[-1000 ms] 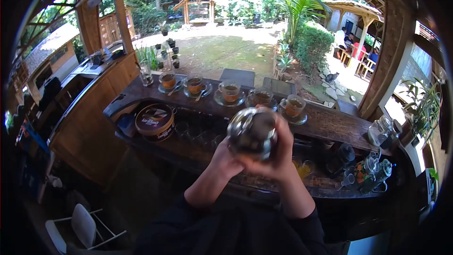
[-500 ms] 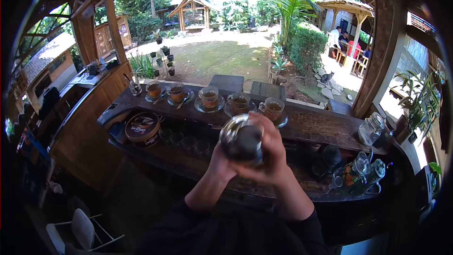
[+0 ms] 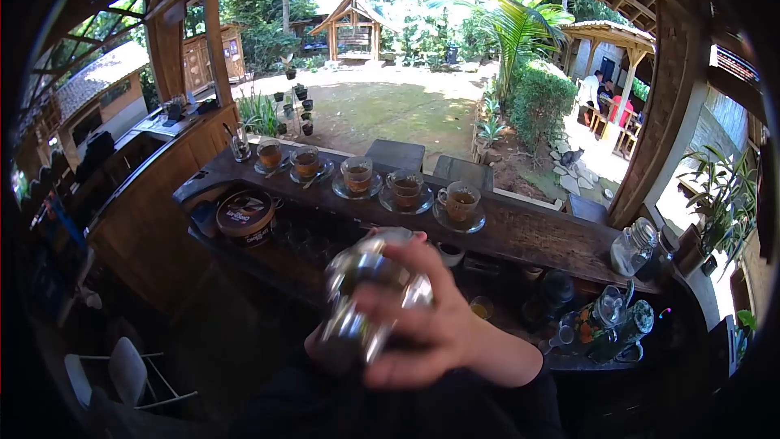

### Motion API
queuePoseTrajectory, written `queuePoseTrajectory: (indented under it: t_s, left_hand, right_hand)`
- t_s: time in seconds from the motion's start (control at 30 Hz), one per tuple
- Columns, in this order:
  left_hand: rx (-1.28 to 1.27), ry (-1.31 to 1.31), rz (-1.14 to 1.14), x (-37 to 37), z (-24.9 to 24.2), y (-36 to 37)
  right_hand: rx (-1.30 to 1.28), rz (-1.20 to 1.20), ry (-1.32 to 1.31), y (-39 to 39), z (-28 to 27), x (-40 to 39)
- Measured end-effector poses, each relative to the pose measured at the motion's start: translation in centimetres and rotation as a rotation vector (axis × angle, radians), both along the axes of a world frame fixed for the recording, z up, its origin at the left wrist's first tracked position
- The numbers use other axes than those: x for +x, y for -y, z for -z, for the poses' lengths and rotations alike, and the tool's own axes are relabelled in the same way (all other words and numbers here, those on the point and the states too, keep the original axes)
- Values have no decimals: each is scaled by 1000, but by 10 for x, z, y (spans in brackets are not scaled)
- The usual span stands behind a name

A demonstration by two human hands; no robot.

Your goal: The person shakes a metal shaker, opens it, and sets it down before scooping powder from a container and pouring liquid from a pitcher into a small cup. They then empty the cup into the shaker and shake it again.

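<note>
A shiny metal vessel [image 3: 378,280], blurred by motion, is tilted in front of my body. The fingers of my right hand [image 3: 426,321] wrap round its right side. Most of my left hand [image 3: 314,343] is hidden behind the vessel's lower left, with only a bit of it showing. Beyond the vessel, several glass cups of amber drink stand on saucers along the raised wooden counter [image 3: 536,232]; the rightmost cup [image 3: 461,202] is the closest to my hands.
A round tub [image 3: 245,216] sits on the lower shelf at left. Glass jars [image 3: 634,245] and pitchers [image 3: 611,305] stand at right. A white chair [image 3: 127,371] is at lower left. Several people [image 3: 605,97] sit under a far shelter.
The metal vessel and both hands have come down and left, nearer my body. The vessel now shows its side, and my left hand has become mostly hidden. The view has shifted slightly.
</note>
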State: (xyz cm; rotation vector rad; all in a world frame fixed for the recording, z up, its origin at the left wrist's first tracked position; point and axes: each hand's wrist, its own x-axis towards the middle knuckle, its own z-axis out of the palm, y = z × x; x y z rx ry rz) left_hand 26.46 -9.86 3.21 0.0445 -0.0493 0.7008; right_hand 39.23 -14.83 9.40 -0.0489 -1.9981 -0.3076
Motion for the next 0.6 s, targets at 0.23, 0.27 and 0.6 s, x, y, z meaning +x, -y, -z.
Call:
queuePoseTrajectory:
  t_s: [0.23, 0.27, 0.6]
  left_hand:
    - [354, -221, -459, 27, 74, -71]
    - [463, -51, -388, 23, 59, -54]
    - [413, -208, -469, 2, 38, -43]
  right_hand:
    - [-468, 4, -293, -51, 34, 10]
    - [-343, -11, -260, -60, 39, 13]
    - [-301, -53, 115, -38, 17, 11]
